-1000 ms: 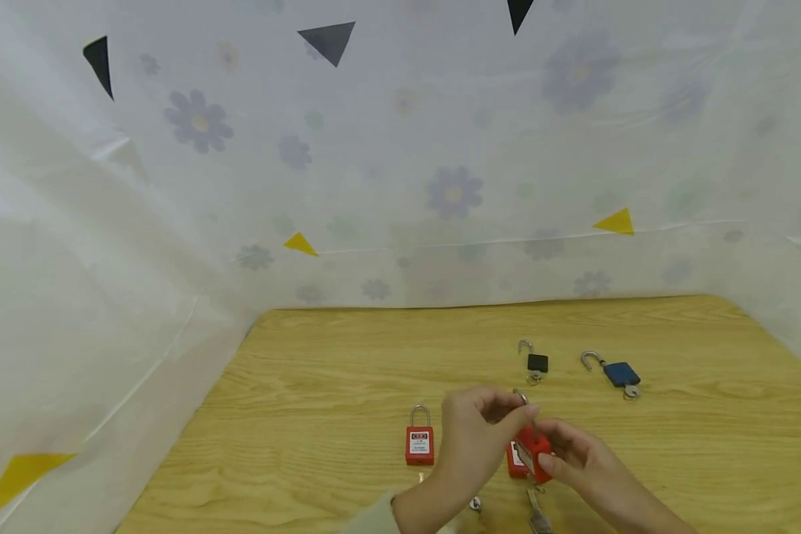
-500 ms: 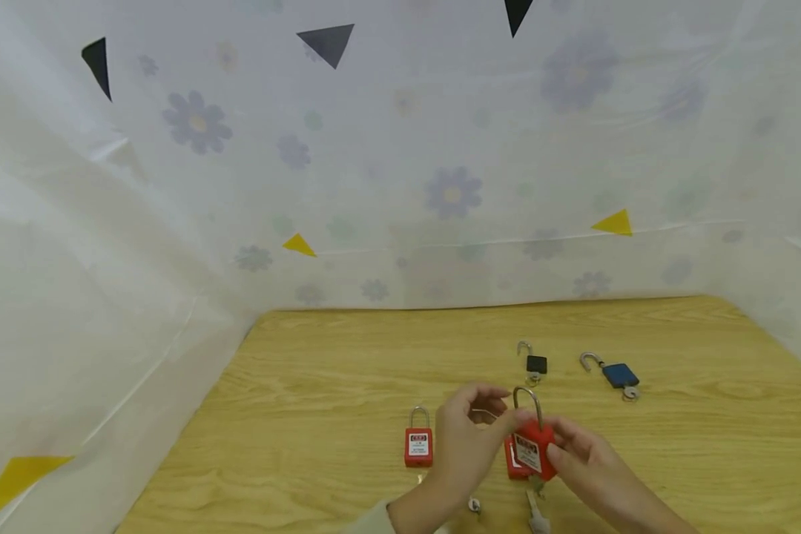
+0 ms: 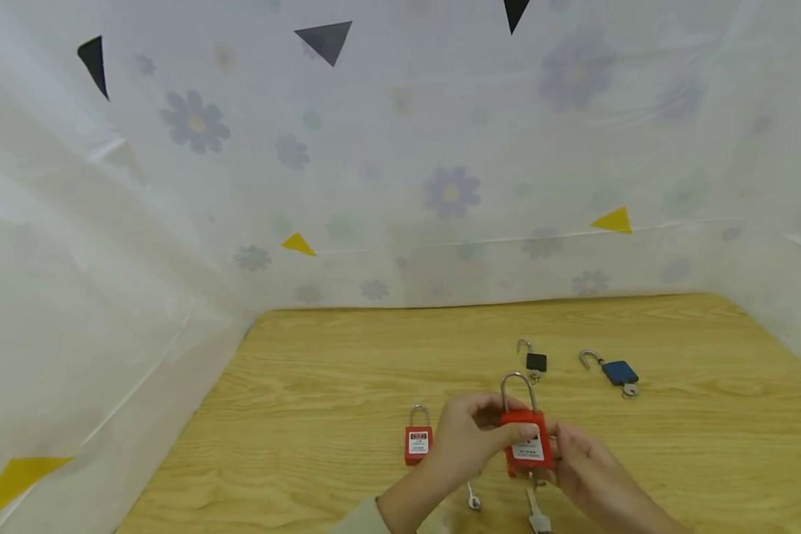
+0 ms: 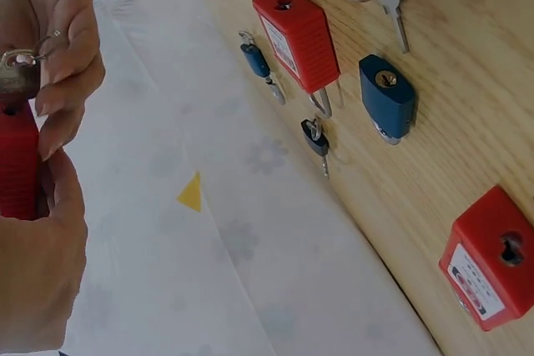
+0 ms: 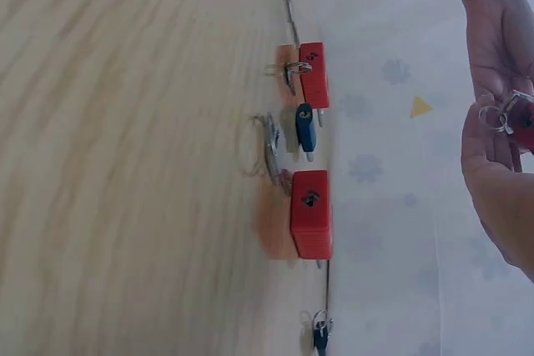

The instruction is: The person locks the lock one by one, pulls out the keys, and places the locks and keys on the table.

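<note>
In the head view my left hand (image 3: 463,437) grips a red padlock (image 3: 527,439) with a white label, its thumb across the front. The padlock stands upright with its steel shackle up. My right hand (image 3: 590,467) is at the padlock's right edge, fingertips by its lower corner. A key (image 4: 17,77) with a ring sits at the padlock's underside in the left wrist view, close to the right fingers; whether they pinch it is unclear. Mostly hidden behind the held padlock is another red padlock (image 5: 310,218), seen in the right wrist view.
A red padlock (image 3: 418,443) stands left of the hands. At the back right lie a black padlock (image 3: 537,362) and a blue padlock (image 3: 620,372), both with raised shackles and keys. Loose keys (image 3: 538,515) lie near the front of the wooden table (image 3: 294,415). Patterned sheeting (image 3: 374,148) surrounds it.
The held padlock has turned from tilted to upright, label forward. My left hand has moved its grip from the shackle to the body. My right hand has shifted to the padlock's edge.
</note>
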`<state>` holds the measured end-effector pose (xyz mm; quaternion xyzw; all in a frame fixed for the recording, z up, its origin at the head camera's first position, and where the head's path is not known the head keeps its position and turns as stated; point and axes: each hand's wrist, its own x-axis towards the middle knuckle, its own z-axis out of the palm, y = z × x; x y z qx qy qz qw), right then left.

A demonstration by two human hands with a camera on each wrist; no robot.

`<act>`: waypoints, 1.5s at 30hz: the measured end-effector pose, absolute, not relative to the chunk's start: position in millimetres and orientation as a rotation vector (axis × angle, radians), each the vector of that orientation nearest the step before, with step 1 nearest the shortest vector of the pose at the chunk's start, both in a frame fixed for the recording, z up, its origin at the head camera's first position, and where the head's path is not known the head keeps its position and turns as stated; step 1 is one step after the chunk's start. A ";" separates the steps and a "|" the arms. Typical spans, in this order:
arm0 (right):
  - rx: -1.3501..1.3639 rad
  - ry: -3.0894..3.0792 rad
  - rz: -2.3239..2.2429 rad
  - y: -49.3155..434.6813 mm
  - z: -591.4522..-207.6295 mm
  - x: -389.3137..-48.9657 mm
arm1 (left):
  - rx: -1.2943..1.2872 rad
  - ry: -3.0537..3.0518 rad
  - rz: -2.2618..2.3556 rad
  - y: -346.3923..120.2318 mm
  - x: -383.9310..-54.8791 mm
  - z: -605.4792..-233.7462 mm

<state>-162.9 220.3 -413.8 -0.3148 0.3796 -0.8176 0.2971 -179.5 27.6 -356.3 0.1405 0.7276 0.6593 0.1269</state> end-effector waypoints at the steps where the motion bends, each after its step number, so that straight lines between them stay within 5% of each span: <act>1: -0.847 1.010 -2.175 219.7 -414.9 -161.4 | 0.393 2.130 1.934 27.7 -179.9 -356.7; 8: -0.607 1.454 -2.169 212.5 -421.0 -146.8 | 0.291 2.101 2.051 31.4 -183.1 -362.5; 16: 0.291 2.177 -2.012 177.8 -400.4 -130.6 | 0.139 2.153 2.138 40.1 -180.9 -361.8; 20: 0.512 2.268 -2.019 165.0 -396.8 -124.9 | 0.118 2.143 2.156 40.6 -180.6 -361.9; 45: 0.365 2.381 -1.936 182.0 -407.3 -121.6 | 0.198 2.178 2.173 49.0 -185.4 -363.4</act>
